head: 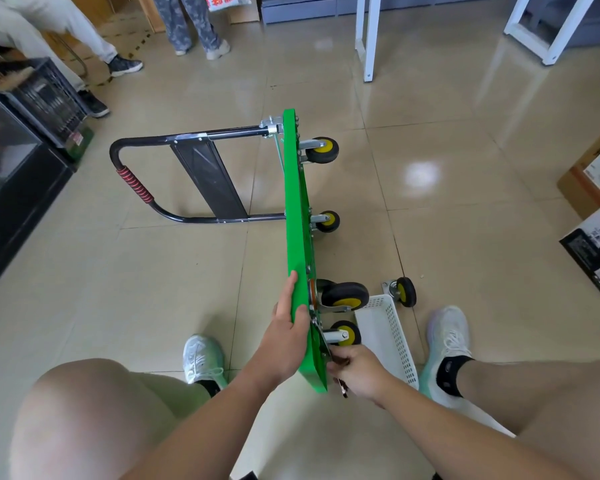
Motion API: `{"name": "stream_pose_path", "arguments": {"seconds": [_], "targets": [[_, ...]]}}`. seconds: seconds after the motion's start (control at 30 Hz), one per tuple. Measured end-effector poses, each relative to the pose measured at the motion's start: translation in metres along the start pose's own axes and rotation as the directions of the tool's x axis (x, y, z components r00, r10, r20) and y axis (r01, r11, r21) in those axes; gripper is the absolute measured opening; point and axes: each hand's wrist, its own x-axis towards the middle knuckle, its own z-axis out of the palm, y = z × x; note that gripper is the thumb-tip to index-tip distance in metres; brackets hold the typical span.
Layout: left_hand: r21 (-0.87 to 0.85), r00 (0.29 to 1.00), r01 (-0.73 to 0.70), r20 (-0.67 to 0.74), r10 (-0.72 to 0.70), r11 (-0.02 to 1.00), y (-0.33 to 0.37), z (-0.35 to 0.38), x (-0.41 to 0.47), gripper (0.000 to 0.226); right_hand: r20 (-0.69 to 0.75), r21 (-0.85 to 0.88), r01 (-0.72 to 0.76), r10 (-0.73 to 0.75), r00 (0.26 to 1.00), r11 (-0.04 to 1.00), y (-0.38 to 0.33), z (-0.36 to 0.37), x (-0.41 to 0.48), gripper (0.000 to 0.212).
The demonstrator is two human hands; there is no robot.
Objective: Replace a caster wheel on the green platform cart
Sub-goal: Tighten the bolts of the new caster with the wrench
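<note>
The green platform cart (297, 216) stands on its long edge on the floor, its black handle (174, 174) folded out to the left. Several black-and-yellow caster wheels stick out to the right; the nearest mounted caster (343, 333) sits just above my right hand. My left hand (288, 327) grips the deck's near edge, fingers flat on the top face. My right hand (355, 370) is closed on a thin metal tool (342, 389) at the caster's mounting plate near the cart's corner. A loose caster wheel (403, 292) lies on the floor to the right.
A white perforated basket (392, 337) lies on the floor beside my right foot. Cardboard boxes (596, 237) stand at the right. A black crate (45, 98) and a dark cabinet are at the left. Two people stand at the back left; white table legs (368, 39) at the back.
</note>
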Motion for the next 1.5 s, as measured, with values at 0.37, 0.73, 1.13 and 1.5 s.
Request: {"name": "stream_pose_path", "arguments": {"seconds": [0.37,0.73,1.13,1.5], "targets": [[0.038,1.0,0.006,-0.014,-0.005,0.999,0.001,0.002,0.001,0.057,0.073,0.254,-0.154,0.139,0.988,0.955,-0.038,0.001,-0.029,0.01],[-0.008,1.0,-0.002,-0.003,0.002,1.0,0.001,0.001,0.0,0.057,0.106,0.266,-0.261,0.241,0.965,0.928,-0.028,-0.001,-0.035,0.014],[-0.038,1.0,0.007,0.001,-0.007,0.999,-0.001,0.001,0.001,0.057,-0.053,-0.066,-0.006,0.003,0.999,0.998,0.0,-0.004,-0.001,0.024],[-0.029,1.0,0.012,0.009,-0.012,1.0,0.001,0.001,0.001,0.058,-0.061,0.005,0.023,-0.023,0.998,1.0,0.0,0.002,0.008,0.026]]}}
